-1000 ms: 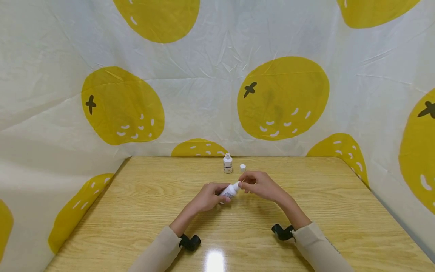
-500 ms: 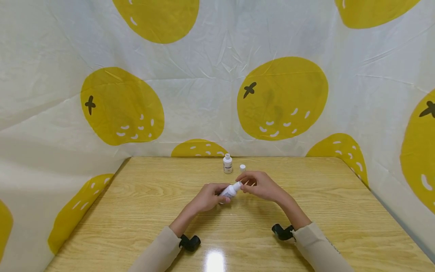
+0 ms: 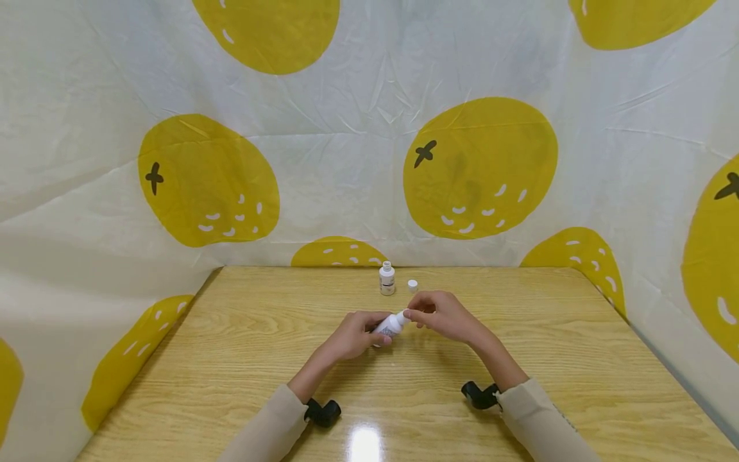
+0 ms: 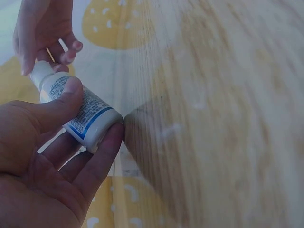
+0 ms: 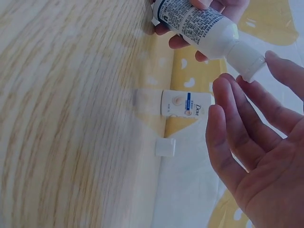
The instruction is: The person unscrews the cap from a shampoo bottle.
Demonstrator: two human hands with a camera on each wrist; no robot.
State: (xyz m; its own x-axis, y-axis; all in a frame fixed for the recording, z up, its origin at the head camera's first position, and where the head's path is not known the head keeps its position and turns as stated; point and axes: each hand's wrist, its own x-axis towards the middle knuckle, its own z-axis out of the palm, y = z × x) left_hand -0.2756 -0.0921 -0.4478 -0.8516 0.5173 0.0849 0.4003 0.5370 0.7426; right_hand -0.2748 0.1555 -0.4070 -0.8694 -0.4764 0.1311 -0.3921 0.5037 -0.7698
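My left hand (image 3: 353, 335) grips a small white bottle (image 4: 85, 107), with the thumb across its printed label and the fingers under its base. The bottle tilts, its neck end pointing up toward my right hand (image 3: 441, 314). On that end sits a white cap (image 5: 246, 61). Thumb and index finger of the right hand pinch the cap's rim, while the other fingers (image 5: 232, 121) are bent and hold nothing. The left hand's grip shows most fully in the left wrist view.
A second white bottle (image 3: 387, 280), labelled Dove, stands upright without a cap near the table's back edge. To its right, a loose white cap (image 3: 412, 285) rests on the wooden table (image 3: 277, 301). Behind hangs a curtain (image 3: 346, 179) printed with yellow fruit.
The right hand's fingers spread a little at the cap half a second ago and now pinch it again. The left hand and its bottle have stayed in place.
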